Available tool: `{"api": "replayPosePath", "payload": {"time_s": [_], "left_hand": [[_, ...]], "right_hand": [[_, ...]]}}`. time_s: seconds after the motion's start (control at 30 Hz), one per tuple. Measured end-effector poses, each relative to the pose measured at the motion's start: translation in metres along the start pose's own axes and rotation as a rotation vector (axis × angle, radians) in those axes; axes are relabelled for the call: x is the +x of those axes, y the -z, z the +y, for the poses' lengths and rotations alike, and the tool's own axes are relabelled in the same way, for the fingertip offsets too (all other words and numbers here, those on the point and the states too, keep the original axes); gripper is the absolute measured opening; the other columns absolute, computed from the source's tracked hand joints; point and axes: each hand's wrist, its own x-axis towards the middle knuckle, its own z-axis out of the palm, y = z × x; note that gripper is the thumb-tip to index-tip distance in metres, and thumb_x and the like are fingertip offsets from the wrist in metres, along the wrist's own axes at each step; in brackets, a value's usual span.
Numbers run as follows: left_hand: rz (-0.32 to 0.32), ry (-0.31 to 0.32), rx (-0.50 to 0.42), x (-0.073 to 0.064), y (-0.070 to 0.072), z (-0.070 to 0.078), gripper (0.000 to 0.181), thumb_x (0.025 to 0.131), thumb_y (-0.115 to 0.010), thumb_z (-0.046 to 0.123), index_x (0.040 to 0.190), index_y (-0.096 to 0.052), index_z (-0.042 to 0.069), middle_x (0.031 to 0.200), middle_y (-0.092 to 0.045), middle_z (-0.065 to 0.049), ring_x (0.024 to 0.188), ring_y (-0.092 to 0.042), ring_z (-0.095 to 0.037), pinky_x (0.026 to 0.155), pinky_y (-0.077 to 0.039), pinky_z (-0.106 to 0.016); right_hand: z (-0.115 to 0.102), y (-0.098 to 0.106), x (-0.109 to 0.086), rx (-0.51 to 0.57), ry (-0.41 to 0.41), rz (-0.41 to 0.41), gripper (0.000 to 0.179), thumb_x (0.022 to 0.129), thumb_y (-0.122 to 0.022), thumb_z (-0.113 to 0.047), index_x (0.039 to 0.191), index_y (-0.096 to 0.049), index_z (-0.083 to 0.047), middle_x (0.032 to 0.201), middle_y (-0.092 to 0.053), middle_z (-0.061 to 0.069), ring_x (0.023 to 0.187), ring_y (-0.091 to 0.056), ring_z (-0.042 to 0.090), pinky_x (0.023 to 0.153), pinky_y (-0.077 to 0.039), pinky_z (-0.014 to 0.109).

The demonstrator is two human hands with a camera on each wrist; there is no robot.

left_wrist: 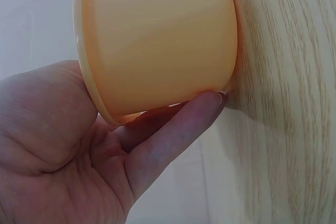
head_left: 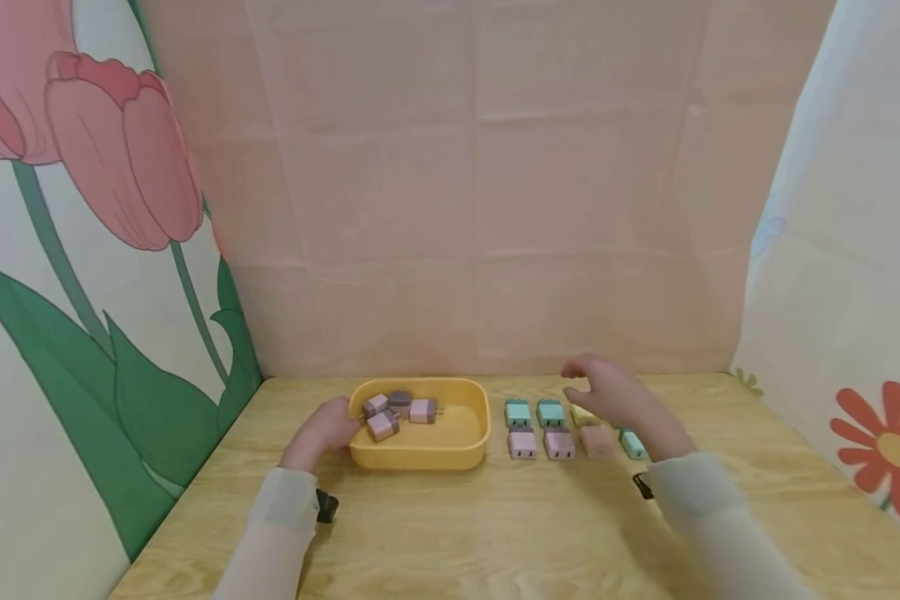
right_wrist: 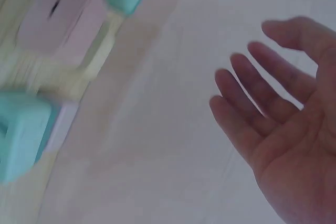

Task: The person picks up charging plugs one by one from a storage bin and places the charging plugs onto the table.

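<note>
At the left end of the yellow plastic tub (head_left: 427,457), my left hand (head_left: 332,423) holds its side, with fingers (left_wrist: 173,135) along the outer wall and the base of the thumb at the rim. Inside lie several lilac charger plugs (head_left: 382,426), bunched toward the left. My right hand (head_left: 607,390) is raised over the right part of the plug rows, fingers spread and loosely bent, palm bare. Below it are a yellow plug (head_left: 582,416), partly hidden, and a pink plug (head_left: 596,442). A mint plug (head_left: 633,443) lies by the right wrist.
Two mint plugs (head_left: 518,413) stand behind two lilac plugs (head_left: 522,443), just right of the tub. The wooden table (head_left: 450,525) ends at a pink backdrop (head_left: 480,250). Printed flower sheets (head_left: 817,317) hang at both sides.
</note>
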Motion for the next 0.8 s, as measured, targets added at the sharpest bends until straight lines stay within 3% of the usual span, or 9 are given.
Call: {"api": "replayPosePath", "payload": {"time_s": [0.13,0.4,0.6,0.7,0.8], "left_hand": [[0.008,-0.015,0.002,0.002,0.0,0.002,0.032,0.099,-0.057,0.007,0.126,-0.063,-0.009,0.1,-0.072,-0.017,0.075,-0.07,-0.021,0.064,-0.058,-0.029],[0.021,-0.018,0.014,0.0,0.0,0.002,0.031,0.098,-0.058,0.006,0.124,-0.064,-0.009,0.099,-0.072,-0.016,0.075,-0.07,-0.021,0.065,-0.057,-0.029],[0.012,-0.019,0.007,0.002,-0.001,-0.001,0.031,0.096,-0.059,0.006,0.123,-0.063,-0.01,0.099,-0.072,-0.017,0.077,-0.069,-0.022,0.067,-0.057,-0.03],[0.011,-0.011,0.016,0.003,-0.001,-0.002,0.031,0.097,-0.059,0.006,0.123,-0.064,-0.009,0.099,-0.072,-0.016,0.077,-0.069,-0.022,0.068,-0.057,-0.03],[0.013,-0.012,0.024,0.004,0.0,-0.003,0.032,0.097,-0.059,0.007,0.124,-0.064,-0.009,0.099,-0.073,-0.016,0.076,-0.07,-0.022,0.068,-0.057,-0.03]], "right_hand": [[-0.029,-0.015,0.014,-0.03,0.026,0.046,0.03,0.102,-0.071,-0.017,0.127,-0.071,-0.001,0.13,-0.073,0.019,0.123,-0.07,0.041,0.103,-0.058,0.06],[-0.11,-0.045,0.055,0.01,0.035,0.031,0.031,0.1,-0.071,-0.019,0.127,-0.071,-0.003,0.13,-0.073,0.017,0.121,-0.071,0.034,0.103,-0.06,0.053],[-0.158,-0.074,0.086,0.028,0.013,-0.122,0.036,0.1,-0.075,-0.022,0.13,-0.072,-0.002,0.134,-0.072,0.016,0.123,-0.069,0.032,0.107,-0.058,0.052],[-0.172,-0.092,0.099,0.02,-0.027,-0.199,0.039,0.101,-0.075,-0.025,0.134,-0.071,-0.003,0.137,-0.072,0.015,0.123,-0.07,0.032,0.107,-0.058,0.051],[-0.177,-0.1,0.101,-0.013,0.02,-0.214,0.038,0.103,-0.07,-0.026,0.134,-0.07,-0.003,0.135,-0.073,0.015,0.118,-0.071,0.029,0.104,-0.058,0.046]]}}
